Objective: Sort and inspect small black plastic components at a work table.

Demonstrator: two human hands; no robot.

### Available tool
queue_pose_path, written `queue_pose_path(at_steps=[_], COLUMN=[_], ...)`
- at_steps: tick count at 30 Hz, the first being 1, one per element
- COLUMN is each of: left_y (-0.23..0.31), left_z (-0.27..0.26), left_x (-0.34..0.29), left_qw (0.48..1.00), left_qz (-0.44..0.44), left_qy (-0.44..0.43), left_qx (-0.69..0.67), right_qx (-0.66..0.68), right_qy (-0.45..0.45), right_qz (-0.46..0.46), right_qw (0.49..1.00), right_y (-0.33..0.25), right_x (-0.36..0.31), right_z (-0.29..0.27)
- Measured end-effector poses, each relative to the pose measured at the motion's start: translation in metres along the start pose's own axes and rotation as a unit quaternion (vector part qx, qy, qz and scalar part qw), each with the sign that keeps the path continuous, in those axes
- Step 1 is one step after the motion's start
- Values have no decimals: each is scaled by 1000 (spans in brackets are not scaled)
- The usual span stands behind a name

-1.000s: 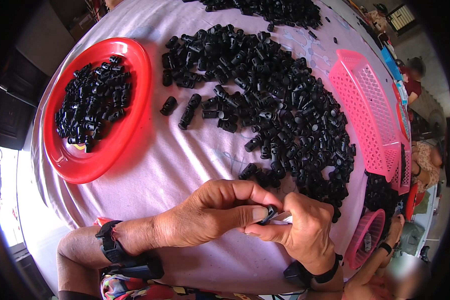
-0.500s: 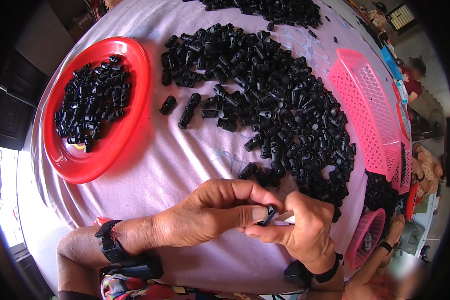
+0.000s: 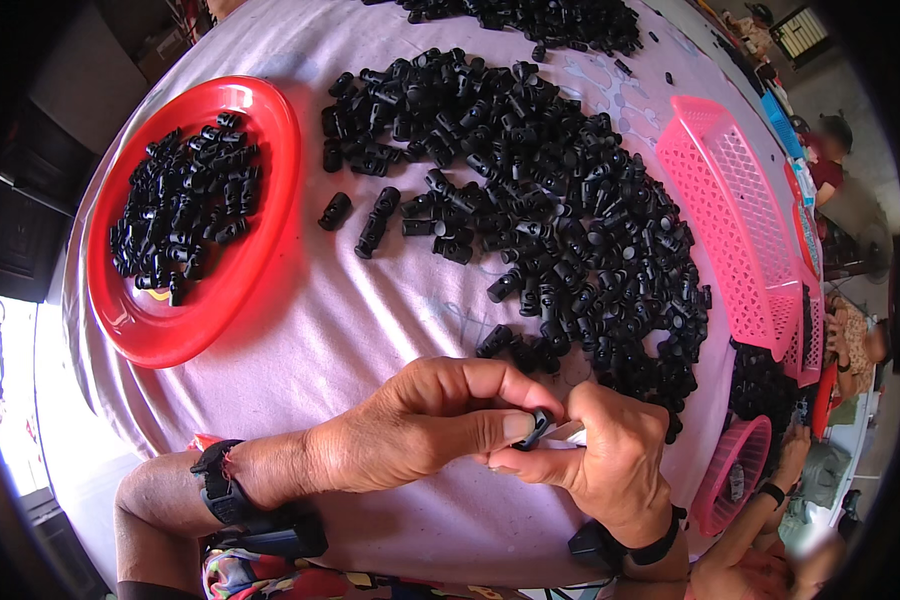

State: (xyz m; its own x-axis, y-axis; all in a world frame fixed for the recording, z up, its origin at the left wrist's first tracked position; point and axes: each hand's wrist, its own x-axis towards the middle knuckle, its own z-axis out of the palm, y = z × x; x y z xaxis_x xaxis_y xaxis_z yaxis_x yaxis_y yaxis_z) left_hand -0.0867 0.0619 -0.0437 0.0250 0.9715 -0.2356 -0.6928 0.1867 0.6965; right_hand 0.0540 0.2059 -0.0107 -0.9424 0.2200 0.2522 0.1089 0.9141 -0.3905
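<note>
Over the near part of the cloth, my left hand pinches a small black plastic cord lock between thumb and forefinger. Close against it, my right hand is closed with its thumb pressed to the fingers, gripping a thin white item. Most of that item is covered by the fingers, so its kind is unclear. Just beyond both hands spreads a large heap of black cord locks. A red plate at the left carries a pile of similar ones.
Pink cloth covers the table. A pink perforated basket stands right of the heap, and a round pink basket sits nearer. Another heap lies at the far edge. At the lower right, another person's forearm reaches in.
My two hands hold nearly the same pose, still together at the cord lock. At the lower right, the other person's hand and head have shifted slightly.
</note>
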Motion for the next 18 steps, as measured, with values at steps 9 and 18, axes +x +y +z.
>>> queue_pose_path(at_steps=[9,18], left_y=[2,8], left_z=[1,6], left_x=[1,-6], left_qw=[1000,999], left_qz=[-1,-8], left_qy=[5,42], left_qx=[-8,-32], right_qx=[-9,169], right_qy=[-2,-10], right_qz=[-19,107], right_qw=[1000,980], right_y=[1,1], right_x=[1,0], right_z=[0,-8])
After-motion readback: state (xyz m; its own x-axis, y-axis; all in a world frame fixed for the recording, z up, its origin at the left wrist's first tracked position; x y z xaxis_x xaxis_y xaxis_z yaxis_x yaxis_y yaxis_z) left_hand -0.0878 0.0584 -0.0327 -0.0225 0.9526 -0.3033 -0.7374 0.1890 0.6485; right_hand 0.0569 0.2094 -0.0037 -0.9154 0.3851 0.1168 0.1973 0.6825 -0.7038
